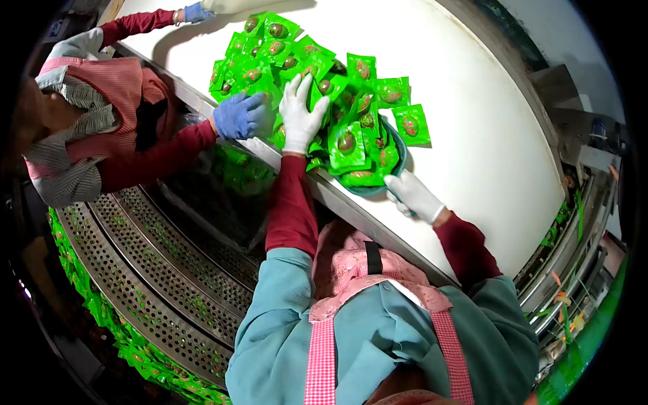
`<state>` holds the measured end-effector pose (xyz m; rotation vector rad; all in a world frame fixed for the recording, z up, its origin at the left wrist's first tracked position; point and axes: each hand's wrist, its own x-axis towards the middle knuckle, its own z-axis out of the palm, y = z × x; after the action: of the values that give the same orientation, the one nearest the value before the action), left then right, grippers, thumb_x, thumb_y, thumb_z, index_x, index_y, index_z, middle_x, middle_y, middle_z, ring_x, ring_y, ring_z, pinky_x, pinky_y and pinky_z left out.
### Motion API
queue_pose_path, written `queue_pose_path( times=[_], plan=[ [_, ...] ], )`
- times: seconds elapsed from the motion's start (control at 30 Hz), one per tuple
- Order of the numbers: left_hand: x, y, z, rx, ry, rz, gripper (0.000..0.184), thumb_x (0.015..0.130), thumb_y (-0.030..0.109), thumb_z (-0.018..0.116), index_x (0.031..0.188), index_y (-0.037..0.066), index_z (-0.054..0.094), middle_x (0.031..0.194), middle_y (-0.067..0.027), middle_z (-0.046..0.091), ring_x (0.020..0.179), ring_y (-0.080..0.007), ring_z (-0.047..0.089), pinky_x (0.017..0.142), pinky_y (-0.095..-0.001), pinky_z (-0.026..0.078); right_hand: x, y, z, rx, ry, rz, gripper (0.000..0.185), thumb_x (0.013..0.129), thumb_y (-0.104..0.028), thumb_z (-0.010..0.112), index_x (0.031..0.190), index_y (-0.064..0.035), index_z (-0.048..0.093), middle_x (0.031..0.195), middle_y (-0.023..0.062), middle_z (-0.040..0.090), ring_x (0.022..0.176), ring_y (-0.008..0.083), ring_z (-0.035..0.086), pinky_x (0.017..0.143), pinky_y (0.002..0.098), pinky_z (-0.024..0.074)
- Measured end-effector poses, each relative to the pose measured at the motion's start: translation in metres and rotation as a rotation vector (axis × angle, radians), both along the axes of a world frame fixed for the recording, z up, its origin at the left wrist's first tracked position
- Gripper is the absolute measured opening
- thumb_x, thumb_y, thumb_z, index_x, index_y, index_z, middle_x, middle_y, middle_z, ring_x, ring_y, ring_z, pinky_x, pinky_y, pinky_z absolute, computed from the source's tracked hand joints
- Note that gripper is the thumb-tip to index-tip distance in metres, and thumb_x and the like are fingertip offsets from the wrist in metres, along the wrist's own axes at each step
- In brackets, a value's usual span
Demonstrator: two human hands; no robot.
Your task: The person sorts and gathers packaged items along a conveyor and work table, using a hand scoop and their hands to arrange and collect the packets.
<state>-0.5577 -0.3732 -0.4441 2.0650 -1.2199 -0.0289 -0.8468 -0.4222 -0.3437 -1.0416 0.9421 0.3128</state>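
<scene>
My left hand (302, 116), in a white glove, lies with fingers apart on a heap of green packets (273, 48). The packets are shiny, with a brown and red picture on each. At the table's near edge, my right hand (415, 196), also gloved in white, is closed on the rim of a round teal basin (403, 152). Packets fill the basin and cover most of its inside. Three loose packets, one of them a flat packet (411, 125), lie just beyond it on the white tabletop (472, 135).
To the left, a co-worker's blue-gloved hand (239, 116) is beside my left hand; their other blue glove (198, 12) is at the table's far side. Perforated metal bands (155, 270) curve below left, with more green packets (142, 351) along them. Metal rails (563, 243) stand at right.
</scene>
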Motion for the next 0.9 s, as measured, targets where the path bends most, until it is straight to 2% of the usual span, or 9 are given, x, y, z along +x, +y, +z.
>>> queue_pose_path(
  times=[0.07, 0.17, 0.3, 0.33, 0.47, 0.57, 0.6, 0.83, 0.9],
  plan=[
    [0.009, -0.009, 0.007, -0.037, 0.082, -0.009, 0.060, 0.078, 0.041, 0.069, 0.126, 0.007, 0.055, 0.128, -0.0172, 0.053, 0.117, -0.0338, 0.051, 0.097, -0.0444, 0.042, 0.018, 0.008, -0.011, -0.006, -0.090, -0.099, 0.022, 0.098, -0.026, 0.043, 0.094, -0.0046, 0.045, 0.062, 0.0007, 0.046, 0.037, 0.0075, 0.037, 0.032, 0.0248, 0.0308],
    [-0.005, -0.006, 0.027, 0.130, 0.040, -0.052, 0.066, 0.075, 0.047, 0.069, 0.125, 0.007, 0.056, 0.118, -0.0170, 0.058, 0.110, -0.0337, 0.055, 0.093, -0.0431, 0.045, 0.023, 0.020, -0.016, 0.032, -0.069, -0.194, 0.021, 0.096, -0.026, 0.050, 0.089, -0.0058, 0.049, 0.065, 0.0007, 0.051, 0.040, 0.0065, 0.041, 0.034, 0.0242, 0.0360],
    [-0.039, 0.000, 0.047, 0.283, 0.051, -0.118, 0.075, 0.069, 0.054, 0.072, 0.129, 0.012, 0.055, 0.120, -0.0151, 0.056, 0.122, -0.0386, 0.045, 0.103, -0.0512, 0.033, 0.014, 0.029, -0.032, 0.096, -0.012, -0.193, 0.024, 0.091, -0.032, 0.060, 0.087, -0.0085, 0.055, 0.065, -0.0002, 0.053, 0.042, 0.0066, 0.043, 0.036, 0.0233, 0.0375],
    [-0.046, 0.001, 0.045, 0.255, -0.012, -0.108, 0.076, 0.068, 0.056, 0.072, 0.129, 0.014, 0.055, 0.121, -0.0146, 0.056, 0.125, -0.0419, 0.041, 0.104, -0.0526, 0.031, 0.015, 0.032, -0.035, 0.144, -0.011, -0.216, 0.023, 0.090, -0.031, 0.060, 0.089, -0.0083, 0.055, 0.065, -0.0006, 0.053, 0.042, 0.0066, 0.044, 0.037, 0.0232, 0.0381],
    [-0.058, -0.006, 0.047, 0.241, -0.088, -0.127, 0.066, 0.069, 0.055, 0.070, 0.122, 0.017, 0.061, 0.120, -0.0137, 0.057, 0.127, -0.0388, 0.039, 0.104, -0.0569, 0.027, 0.017, 0.044, -0.034, 0.204, -0.065, -0.316, 0.017, 0.091, -0.027, 0.058, 0.089, -0.0102, 0.054, 0.062, -0.0022, 0.050, 0.043, 0.0061, 0.042, 0.038, 0.0229, 0.0362],
    [-0.062, -0.009, 0.068, 0.249, -0.006, -0.199, 0.063, 0.069, 0.053, 0.070, 0.119, 0.016, 0.063, 0.116, -0.0134, 0.058, 0.120, -0.0316, 0.047, 0.099, -0.0521, 0.034, 0.010, 0.059, -0.019, 0.328, -0.133, -0.410, 0.015, 0.092, -0.025, 0.055, 0.086, -0.0122, 0.050, 0.062, -0.0030, 0.048, 0.042, 0.0060, 0.038, 0.037, 0.0233, 0.0318],
    [-0.069, -0.008, 0.085, 0.239, -0.048, -0.208, 0.057, 0.069, 0.049, 0.072, 0.115, 0.015, 0.065, 0.113, -0.0132, 0.059, 0.109, -0.0300, 0.055, 0.092, -0.0462, 0.041, 0.004, 0.060, -0.009, 0.316, -0.137, -0.406, 0.015, 0.094, -0.024, 0.052, 0.083, -0.0138, 0.048, 0.061, -0.0034, 0.046, 0.041, 0.0062, 0.036, 0.037, 0.0233, 0.0288],
    [-0.123, -0.027, 0.146, 0.312, -0.125, -0.364, 0.055, 0.072, 0.054, 0.064, 0.113, 0.017, 0.067, 0.115, -0.0115, 0.060, 0.106, -0.0285, 0.058, 0.096, -0.0475, 0.037, -0.054, 0.062, 0.025, 0.318, -0.238, -0.461, 0.024, 0.093, -0.032, 0.057, 0.080, -0.0150, 0.046, 0.059, -0.0035, 0.044, 0.039, 0.0066, 0.037, 0.037, 0.0236, 0.0310],
    [-0.138, -0.031, 0.147, 0.221, -0.154, -0.392, 0.051, 0.072, 0.053, 0.064, 0.110, 0.018, 0.067, 0.113, -0.0120, 0.060, 0.106, -0.0287, 0.059, 0.095, -0.0480, 0.036, -0.066, 0.063, 0.031, 0.344, -0.274, -0.491, 0.024, 0.094, -0.030, 0.054, 0.079, -0.0145, 0.044, 0.056, -0.0030, 0.043, 0.037, 0.0075, 0.036, 0.035, 0.0239, 0.0306]
  ],
)
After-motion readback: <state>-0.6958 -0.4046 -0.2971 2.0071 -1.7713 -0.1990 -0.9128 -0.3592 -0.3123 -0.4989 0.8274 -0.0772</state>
